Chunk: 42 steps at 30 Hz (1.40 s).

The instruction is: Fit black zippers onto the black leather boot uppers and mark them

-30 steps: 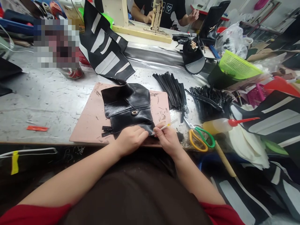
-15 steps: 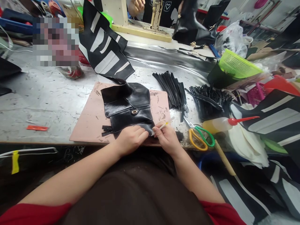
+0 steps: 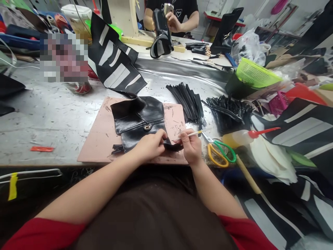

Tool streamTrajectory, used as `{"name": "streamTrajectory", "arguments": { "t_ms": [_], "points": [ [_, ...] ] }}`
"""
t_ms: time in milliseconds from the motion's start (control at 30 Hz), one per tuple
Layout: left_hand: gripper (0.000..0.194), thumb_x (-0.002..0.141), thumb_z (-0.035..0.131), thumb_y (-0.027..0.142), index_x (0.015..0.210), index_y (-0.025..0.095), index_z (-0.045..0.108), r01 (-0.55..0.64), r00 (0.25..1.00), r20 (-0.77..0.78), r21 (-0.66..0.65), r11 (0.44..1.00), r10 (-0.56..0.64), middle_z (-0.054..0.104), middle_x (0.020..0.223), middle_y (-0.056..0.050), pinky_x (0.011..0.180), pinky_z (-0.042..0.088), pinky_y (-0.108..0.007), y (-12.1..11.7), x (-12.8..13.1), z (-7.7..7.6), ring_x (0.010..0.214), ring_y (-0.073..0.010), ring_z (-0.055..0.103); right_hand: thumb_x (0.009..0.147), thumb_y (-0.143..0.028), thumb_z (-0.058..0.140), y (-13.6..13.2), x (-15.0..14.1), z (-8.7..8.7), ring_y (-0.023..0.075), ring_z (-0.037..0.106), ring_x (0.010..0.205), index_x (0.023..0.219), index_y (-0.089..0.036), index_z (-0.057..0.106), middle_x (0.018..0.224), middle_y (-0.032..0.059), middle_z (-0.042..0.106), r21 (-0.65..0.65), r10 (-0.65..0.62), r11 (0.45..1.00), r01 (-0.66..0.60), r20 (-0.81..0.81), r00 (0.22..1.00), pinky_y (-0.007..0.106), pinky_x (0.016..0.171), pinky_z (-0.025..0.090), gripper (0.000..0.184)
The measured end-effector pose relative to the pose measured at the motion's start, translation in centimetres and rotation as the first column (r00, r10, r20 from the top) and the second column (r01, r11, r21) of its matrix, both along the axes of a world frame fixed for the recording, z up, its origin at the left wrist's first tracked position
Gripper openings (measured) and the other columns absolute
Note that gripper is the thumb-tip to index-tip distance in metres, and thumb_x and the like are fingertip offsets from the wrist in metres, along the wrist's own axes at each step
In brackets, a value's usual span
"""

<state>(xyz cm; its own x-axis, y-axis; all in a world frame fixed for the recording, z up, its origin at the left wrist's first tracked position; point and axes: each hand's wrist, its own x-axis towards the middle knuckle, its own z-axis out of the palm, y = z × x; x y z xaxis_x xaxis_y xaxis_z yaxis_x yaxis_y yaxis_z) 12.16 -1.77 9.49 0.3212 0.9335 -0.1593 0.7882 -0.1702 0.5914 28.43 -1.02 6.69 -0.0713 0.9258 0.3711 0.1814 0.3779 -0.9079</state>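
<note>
A black leather bag piece (image 3: 139,119) with a small oval metal fitting (image 3: 147,127) lies on a pink cutting board (image 3: 100,133). My left hand (image 3: 151,146) is closed, pinching the near edge of the leather and lifting it slightly. My right hand (image 3: 191,146) is closed on a thin white stick (image 3: 188,135) with a yellowish far end, held nearly level just right of the leather edge. The stick's near tip points toward the lifted flap.
Yellow-and-green scissors (image 3: 220,154) and a glue bottle with a red nozzle (image 3: 244,136) lie right of the board. Black strips (image 3: 187,100) and zipper pieces (image 3: 226,109) are piled beyond. A green basket (image 3: 256,74) stands at right. A person across the table holds a black bag (image 3: 161,34).
My left hand has shifted forward and lifted the leather's near edge. My right hand has drawn the stick back to the right. The person opposite has raised a black bag.
</note>
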Motion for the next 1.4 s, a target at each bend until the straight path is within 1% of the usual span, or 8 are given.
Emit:
{"name": "streamTrajectory", "arguments": {
  "t_ms": [167,567,767,867,1000,1200,1300,1400],
  "points": [
    [0.022,0.069,0.048,0.015,0.089,0.022,0.046,-0.033,0.997,0.065,-0.051,0.998,0.037,0.063,0.08,0.002,0.068,0.044,-0.026,0.9,-0.4,-0.4,0.075,-0.0155,0.061,0.088,-0.038,0.043,0.6,0.1,0.1,0.0119,0.053,0.052,0.072,-0.02,0.049,0.057,-0.0016,0.055,0.095,0.047,0.993,-0.066,0.186,0.981,0.025,0.051,0.042,0.024],
    [0.021,0.066,0.048,0.014,0.085,0.022,0.045,-0.065,0.989,0.128,-0.116,0.991,0.079,0.061,0.073,0.004,0.065,0.041,-0.025,1.2,-0.5,-0.6,0.07,-0.0145,0.059,0.088,-0.033,0.043,1.0,-0.1,-0.6,0.0132,0.054,0.057,0.073,-0.02,0.05,0.061,-0.0002,0.055,0.138,0.091,0.98,-0.14,0.312,0.946,0.026,0.057,0.044,0.021],
    [0.022,0.064,0.049,0.012,0.084,0.022,0.046,-0.082,0.981,0.16,-0.164,0.983,0.109,0.061,0.071,0.005,0.064,0.04,-0.025,1.5,-0.5,-0.9,0.068,-0.0139,0.058,0.09,-0.04,0.04,1.0,-0.2,-1.0,0.0129,0.055,0.055,0.077,-0.021,0.051,0.063,-0.0002,0.058,0.121,0.078,0.987,-0.11,0.244,0.967,0.027,0.056,0.046,0.026],
    [0.025,0.062,0.05,0.012,0.084,0.022,0.047,-0.088,0.974,0.184,-0.241,0.967,0.135,0.06,0.065,0.006,0.054,0.038,-0.023,2.2,-0.6,-1.2,0.057,-0.012,0.055,0.09,-0.042,0.039,1.4,-0.3,-1.4,0.0129,0.056,0.054,0.08,-0.021,0.052,0.064,0.0004,0.06,0.091,0.092,0.989,-0.118,0.246,0.965,0.027,0.054,0.046,0.026],
    [0.026,0.059,0.05,0.01,0.083,0.02,0.047,-0.11,0.958,0.211,-0.354,0.929,0.194,0.053,0.054,0.008,0.042,0.031,-0.019,3.1,-0.6,-1.5,0.044,-0.0085,0.045,0.09,-0.044,0.039,2.0,-0.4,-1.9,0.013,0.057,0.053,0.078,-0.02,0.052,0.061,0.0005,0.061,0.043,0.076,0.995,-0.089,0.232,0.97,0.027,0.054,0.046,0.03],
    [0.025,0.058,0.052,0.008,0.08,0.019,0.047,-0.137,0.936,0.244,-0.408,0.903,0.253,0.05,0.052,0.009,0.041,0.029,-0.018,3.4,-0.4,-1.4,0.042,-0.0066,0.041,0.088,-0.049,0.041,2.2,-0.4,-2.7,0.0138,0.06,0.054,0.077,-0.02,0.051,0.059,0.0003,0.061,-0.029,0.06,0.998,-0.057,0.118,0.991,0.026,0.054,0.047,0.033],
    [0.026,0.058,0.052,0.007,0.08,0.019,0.047,-0.137,0.932,0.254,-0.418,0.898,0.26,0.05,0.052,0.009,0.04,0.027,-0.018,3.4,-0.4,-1.3,0.042,-0.0064,0.04,0.088,-0.048,0.041,2.1,-0.3,-2.7,0.014,0.06,0.053,0.076,-0.02,0.051,0.059,0.0008,0.061,-0.017,0.078,0.997,-0.077,0.131,0.988,0.026,0.053,0.046,0.033],
    [0.027,0.058,0.052,0.006,0.08,0.019,0.047,-0.133,0.93,0.258,-0.423,0.896,0.26,0.05,0.051,0.009,0.04,0.027,-0.018,3.3,-0.4,-1.3,0.041,-0.0062,0.039,0.089,-0.044,0.042,2.1,-0.3,-2.5,0.0143,0.06,0.054,0.073,-0.02,0.051,0.059,0.0013,0.061,0.038,0.085,0.995,-0.094,0.19,0.978,0.026,0.055,0.046,0.03]
  ]
}}
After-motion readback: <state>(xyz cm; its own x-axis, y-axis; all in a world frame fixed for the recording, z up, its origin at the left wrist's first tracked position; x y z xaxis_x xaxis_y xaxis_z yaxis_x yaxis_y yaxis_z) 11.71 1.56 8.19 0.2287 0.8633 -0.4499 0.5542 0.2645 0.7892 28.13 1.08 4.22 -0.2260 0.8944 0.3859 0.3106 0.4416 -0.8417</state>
